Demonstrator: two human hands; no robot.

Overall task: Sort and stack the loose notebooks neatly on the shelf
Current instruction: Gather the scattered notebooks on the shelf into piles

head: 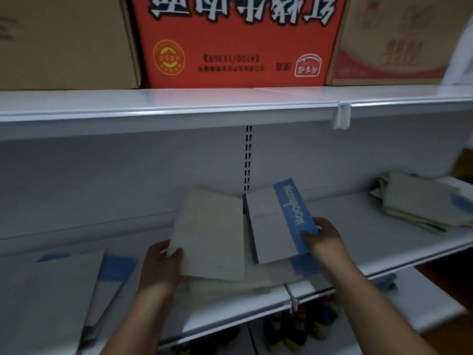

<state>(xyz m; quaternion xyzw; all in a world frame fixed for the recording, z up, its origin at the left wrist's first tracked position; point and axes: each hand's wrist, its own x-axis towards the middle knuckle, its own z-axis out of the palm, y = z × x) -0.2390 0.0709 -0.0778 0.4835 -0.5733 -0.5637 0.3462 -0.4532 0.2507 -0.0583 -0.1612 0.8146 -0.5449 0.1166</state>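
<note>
My left hand (161, 267) grips the lower left corner of a plain cream notebook (212, 234), lifted and tilted over the white shelf (371, 226). My right hand (325, 242) holds a white notebook with a blue band (276, 221) by its blue edge, next to the cream one. Under both lie more notebooks (245, 283), partly hidden. A loose pile of notebooks (66, 293) with blue bands lies at the left of the shelf. Another untidy pile (422, 201) sits at the far right.
The upper shelf (179, 103) carries a red carton (238, 39) between two brown cartons (64, 42). A slotted upright (247, 157) runs down the back panel. Below the shelf edge, dark colourful goods (302, 326) show on a lower level.
</note>
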